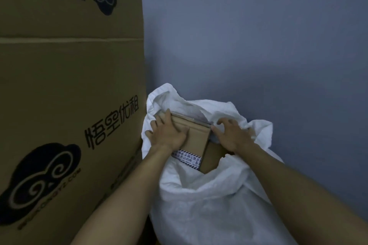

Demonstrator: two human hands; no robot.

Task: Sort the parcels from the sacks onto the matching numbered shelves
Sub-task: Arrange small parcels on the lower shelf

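You are early in the task: the cardboard parcel sits in the mouth of the white sack, not yet lifted out, and no numbered shelf is in view. Your left hand grips its left edge. Your right hand curls at its right corner; whether it holds parcel or cloth, I cannot tell. A second parcel lies beneath.
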